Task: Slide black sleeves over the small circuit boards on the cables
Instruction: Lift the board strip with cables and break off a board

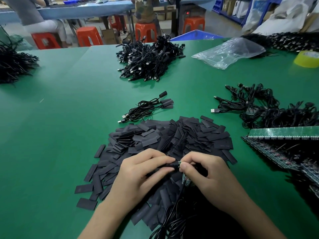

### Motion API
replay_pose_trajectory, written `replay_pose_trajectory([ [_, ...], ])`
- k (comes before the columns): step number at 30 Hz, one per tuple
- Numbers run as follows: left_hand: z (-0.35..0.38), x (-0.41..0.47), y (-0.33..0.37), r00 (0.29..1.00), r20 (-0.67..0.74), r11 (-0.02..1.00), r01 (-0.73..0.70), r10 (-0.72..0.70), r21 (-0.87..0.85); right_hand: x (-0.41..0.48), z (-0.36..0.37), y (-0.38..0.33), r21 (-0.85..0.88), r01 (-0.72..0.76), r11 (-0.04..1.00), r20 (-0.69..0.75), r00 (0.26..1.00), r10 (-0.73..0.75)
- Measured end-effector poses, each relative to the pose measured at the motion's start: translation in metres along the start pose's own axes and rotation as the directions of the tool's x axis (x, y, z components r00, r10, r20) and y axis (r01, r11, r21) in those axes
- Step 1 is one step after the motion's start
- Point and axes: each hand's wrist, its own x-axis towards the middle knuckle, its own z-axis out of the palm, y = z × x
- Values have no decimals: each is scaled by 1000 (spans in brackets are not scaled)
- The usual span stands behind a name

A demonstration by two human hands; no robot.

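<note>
Head view: above the sleeve pile (pixel 172 135), a black sleeve (pixel 168 165) is pinched by the left hand (pixel 138 175), a circuit board (pixel 179 163) by the right hand (pixel 207 173).

Beyond the green table (pixel 69 118), red plastic stools (pixel 88 37) stand on grey floor (pixel 214 25) by a long blue-topped table (pixel 86 10).

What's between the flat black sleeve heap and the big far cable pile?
A small bundle of black sleeved cables, on the green tabletop; head view.

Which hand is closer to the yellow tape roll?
Right. The yellow tape roll lies far ahead and to the right of the right hand; the left hand is even farther left.
</note>
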Motion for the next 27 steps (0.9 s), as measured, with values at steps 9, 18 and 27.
replay_pose_trajectory([
  [9,3,0,-4,999,-39,1000,-7,8,7,0,1,-1,6,-11,1000,-29,1000,11],
  [18,3,-1,-3,998,-60,1000,3,-2,21,0,2,-3,26,-8,1000,-60,998,10],
  [27,4,1,4,971,-228,995,83,-67,61,0,2,-5,11,34,999,-137,990,-33],
])
